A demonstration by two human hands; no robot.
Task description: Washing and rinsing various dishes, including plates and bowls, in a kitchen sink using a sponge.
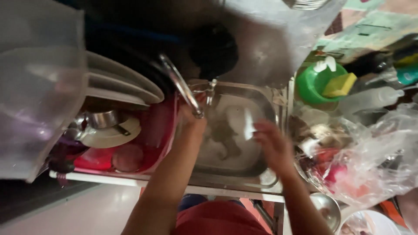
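The left hand [191, 115] is closed around the curved tap [180, 85], just beside the stacked plates [117, 82], while the right hand [272, 143], fingers spread and empty, is held over the bare-looking sink [230, 130].

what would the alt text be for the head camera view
Seen from above, a person's two bare hands reach into a steel sink: the left hand at the curved tap, the blurred right hand over the basin. A red dish rack with white plates sits left; a green bowl holding a yellow sponge sits right.
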